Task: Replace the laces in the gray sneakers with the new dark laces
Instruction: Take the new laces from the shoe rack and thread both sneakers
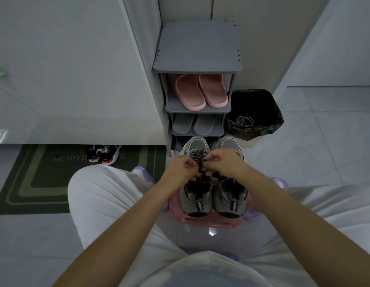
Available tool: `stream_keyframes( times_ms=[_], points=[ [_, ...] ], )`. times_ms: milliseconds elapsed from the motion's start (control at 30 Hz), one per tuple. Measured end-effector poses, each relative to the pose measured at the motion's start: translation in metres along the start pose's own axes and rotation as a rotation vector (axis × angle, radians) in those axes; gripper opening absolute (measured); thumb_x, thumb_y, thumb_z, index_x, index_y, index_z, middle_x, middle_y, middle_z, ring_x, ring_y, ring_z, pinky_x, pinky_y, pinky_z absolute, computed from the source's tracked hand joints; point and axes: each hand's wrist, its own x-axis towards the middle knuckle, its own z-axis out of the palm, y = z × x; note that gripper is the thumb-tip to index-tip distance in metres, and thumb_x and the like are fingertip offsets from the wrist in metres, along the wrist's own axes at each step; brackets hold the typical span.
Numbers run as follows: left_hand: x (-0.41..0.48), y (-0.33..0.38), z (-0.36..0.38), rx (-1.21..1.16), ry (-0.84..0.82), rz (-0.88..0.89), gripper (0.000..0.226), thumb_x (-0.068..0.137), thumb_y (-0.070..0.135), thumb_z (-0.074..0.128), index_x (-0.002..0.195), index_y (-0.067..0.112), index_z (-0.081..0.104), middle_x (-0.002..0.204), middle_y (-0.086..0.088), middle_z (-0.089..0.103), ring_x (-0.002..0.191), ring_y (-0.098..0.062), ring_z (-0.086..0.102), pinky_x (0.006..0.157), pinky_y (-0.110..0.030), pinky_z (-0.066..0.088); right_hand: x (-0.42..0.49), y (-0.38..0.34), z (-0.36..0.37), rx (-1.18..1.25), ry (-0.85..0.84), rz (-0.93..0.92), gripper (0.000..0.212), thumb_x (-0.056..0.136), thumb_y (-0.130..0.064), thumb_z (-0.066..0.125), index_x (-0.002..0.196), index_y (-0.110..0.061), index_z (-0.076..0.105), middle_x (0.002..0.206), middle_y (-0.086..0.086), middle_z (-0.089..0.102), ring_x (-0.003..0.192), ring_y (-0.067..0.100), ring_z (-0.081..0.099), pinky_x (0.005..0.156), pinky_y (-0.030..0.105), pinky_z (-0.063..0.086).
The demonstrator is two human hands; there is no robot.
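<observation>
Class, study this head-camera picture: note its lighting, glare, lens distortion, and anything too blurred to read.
Head view: dim, bluish light; the wide lens warps the shoe rack and walls; a small glare spot on the floor; left hand and right hand slightly soft over the dark lace; doormat lettering partly unreadable.

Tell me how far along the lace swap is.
Done: pale old laces lie in the bin, and a dark lace crosses the left sneaker's lower eyelets. In hand: left hand and right hand pinch that lace near the top. Left: finishing it; the right sneaker's lacing is hidden by the hand.
</observation>
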Motion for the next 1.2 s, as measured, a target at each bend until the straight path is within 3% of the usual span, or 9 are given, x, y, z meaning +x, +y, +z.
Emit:
stream_keyframes(
  times_ms=[100,200,267,500,600,767,867,1067,1200],
  points=[
    [-0.001,-0.005,-0.002,0.044,-0.007,0.013,0.01,0.088,0.005,0.06,0.081,0.011,0.058,0.065,0.001,0.063,0.052,-0.008,0.056,0.06,-0.027,0.05,0.004,0.004,0.01,0.037,0.023,0.014,0.01,0.089,-0.006,0.06,0.098,-0.002,0.062,0.074,0.005,0.067,0.048,0.001,0.062,0.043,0.012,0.045],
    [-0.003,-0.014,-0.005,0.268,-0.036,0.083,0.006,0.085,0.011,0.065,0.084,0.006,0.069,0.074,-0.007,0.07,0.061,-0.018,0.063,0.069,-0.035,0.054,0.003,0.011,0.016,-0.435,0.068,-0.092,0.016,0.088,-0.017,0.06,0.101,-0.012,0.068,0.088,0.005,0.068,0.072,0.017,0.068,0.069,0.032,0.056],
    [-0.006,-0.015,-0.005,0.37,-0.044,0.128,0.018,0.084,0.021,0.066,0.083,0.004,0.071,0.077,-0.012,0.07,0.07,-0.024,0.066,0.069,-0.037,0.052,-0.001,0.013,0.022,-0.743,0.017,-0.132,0.02,0.089,-0.025,0.057,0.105,-0.019,0.067,0.103,0.007,0.065,0.095,0.024,0.063,0.081,0.036,0.052],
    [-0.021,-0.015,0.009,0.463,0.105,0.154,0.023,0.082,0.025,0.064,0.101,0.011,0.065,0.089,-0.002,0.069,0.083,-0.016,0.063,0.072,-0.032,0.05,-0.004,0.024,0.036,-0.959,-0.055,-0.117,0.022,0.091,-0.03,0.051,0.108,-0.02,0.062,0.111,0.009,0.062,0.105,0.029,0.058,0.081,0.038,0.048],
    [-0.024,-0.021,0.013,0.5,0.158,0.25,0.024,0.085,0.019,0.061,0.109,0.017,0.059,0.093,0.001,0.065,0.085,-0.014,0.059,0.071,-0.026,0.045,-0.005,0.03,0.038,-0.818,-0.066,-0.139,0.021,0.09,-0.022,0.055,0.109,-0.017,0.061,0.111,0.008,0.063,0.103,0.027,0.059,0.081,0.036,0.05],
    [-0.023,-0.023,0.016,0.801,0.086,0.28,0.019,0.092,0.016,0.049,0.102,0.013,0.065,0.108,-0.006,0.057,0.097,-0.026,0.059,0.073,-0.032,0.042,-0.009,0.029,0.019,-0.465,-0.024,-0.16,0.008,0.085,-0.011,0.064,0.087,-0.016,0.058,0.091,0.006,0.067,0.06,0.011,0.061,0.064,0.021,0.051],
    [-0.025,-0.019,0.019,0.963,0.046,0.309,0.018,0.092,0.012,0.05,0.101,0.012,0.066,0.107,-0.006,0.06,0.095,-0.027,0.061,0.068,-0.033,0.041,-0.012,0.029,0.003,-0.434,0.135,-0.191,0.015,0.084,-0.013,0.065,0.077,-0.022,0.057,0.081,0.002,0.066,0.066,0.013,0.062,0.071,0.025,0.053],
    [-0.012,-0.013,0.018,0.934,-0.042,0.2,0.019,0.09,0.012,0.052,0.099,0.011,0.069,0.099,-0.01,0.066,0.092,-0.027,0.062,0.068,-0.033,0.044,-0.026,0.047,-0.051,-0.145,0.409,-0.093,0.009,0.082,-0.01,0.068,0.077,-0.016,0.063,0.07,0.002,0.067,0.046,0.0,0.057,0.059,0.014,0.048],
    [-0.008,0.009,0.024,0.889,0.006,0.301,0.015,0.091,0.019,0.053,0.095,0.009,0.065,0.095,-0.01,0.065,0.09,-0.027,0.062,0.07,-0.033,0.047,-0.037,0.068,-0.076,-0.218,0.394,0.005,0.006,0.082,-0.01,0.067,0.077,-0.013,0.065,0.075,0.008,0.07,0.049,0.002,0.06,0.06,0.017,0.046]
  ],
)
